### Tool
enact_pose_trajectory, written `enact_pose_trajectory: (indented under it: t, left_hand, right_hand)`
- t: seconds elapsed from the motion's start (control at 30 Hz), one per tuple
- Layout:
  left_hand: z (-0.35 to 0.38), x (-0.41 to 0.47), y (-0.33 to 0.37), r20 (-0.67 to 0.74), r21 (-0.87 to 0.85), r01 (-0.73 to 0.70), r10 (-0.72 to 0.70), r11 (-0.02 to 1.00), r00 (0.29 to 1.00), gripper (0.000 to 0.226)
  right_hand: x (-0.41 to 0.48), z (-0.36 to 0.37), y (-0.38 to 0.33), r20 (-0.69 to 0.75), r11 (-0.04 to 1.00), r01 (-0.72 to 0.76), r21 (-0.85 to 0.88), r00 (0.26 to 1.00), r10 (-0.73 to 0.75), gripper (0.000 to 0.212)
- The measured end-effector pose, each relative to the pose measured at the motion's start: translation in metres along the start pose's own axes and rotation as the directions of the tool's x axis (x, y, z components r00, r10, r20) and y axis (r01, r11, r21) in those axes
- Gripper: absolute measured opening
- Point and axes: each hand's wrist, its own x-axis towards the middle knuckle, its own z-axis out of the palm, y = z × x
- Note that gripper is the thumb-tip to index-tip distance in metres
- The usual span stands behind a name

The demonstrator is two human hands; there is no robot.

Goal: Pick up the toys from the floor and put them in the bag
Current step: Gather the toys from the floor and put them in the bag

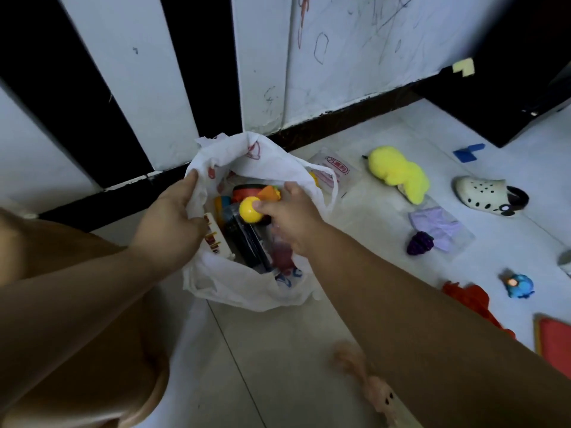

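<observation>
Bag [247,291] white, mouth spread, sits on floor [278,350] close to dark skirting [340,122] at wall foot; several toys inside. Left hand [173,220] grips bag's left rim, fingers curled over it. Right hand [293,217] pinches one yellow ball [249,209] directly above bag mouth. Floor right of bag, well apart: one yellow plush [398,174], one purple grape bunch [419,243], one blue figure [519,285], one blue block [468,151], one shoe [485,196].

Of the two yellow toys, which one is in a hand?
The small yellow ball, pinched by the right hand over the bag; the yellow plush toy lies alone on the floor.
</observation>
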Motion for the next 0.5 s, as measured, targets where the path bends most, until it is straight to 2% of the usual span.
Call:
enact_pose_trajectory:
  t: [0.1,0.2,0.27,0.33,0.43,0.5]
  left_hand:
    - [0.001,-0.002,-0.001,0.005,-0.005,-0.008,0.008,1.0,1.0,0.077]
    - [0.003,-0.003,0.002,0.004,0.012,-0.025,0.024,1.0,1.0,0.076]
    - [0.004,-0.004,0.003,-0.01,0.025,-0.022,0.022,0.999,1.0,0.076]
    - [0.006,-0.005,0.004,-0.01,0.041,-0.022,0.023,0.999,1.0,0.076]
    - [0.006,-0.009,0.005,0.006,0.068,-0.055,0.055,0.996,0.998,0.075]
    - [0.007,-0.009,0.006,0.011,0.069,-0.052,0.052,0.996,0.999,0.075]
  right_hand:
    - [-0.02,-0.021,0.013,-0.009,0.944,0.163,-0.288,0.985,-0.173,0.063]
    - [-0.056,-0.061,0.044,0.015,0.88,0.142,-0.453,0.988,-0.152,0.057]
    - [-0.077,-0.097,0.072,0.003,0.719,0.096,-0.689,0.992,-0.13,0.062]
    - [-0.095,-0.13,0.098,0.003,0.549,0.018,-0.836,1.0,-0.027,0.067]
    - [-0.112,-0.16,0.13,-0.006,0.472,-0.11,-0.875,0.976,0.217,0.077]
    - [-0.115,-0.164,0.146,0.003,0.417,-0.123,-0.901,0.957,0.289,0.077]
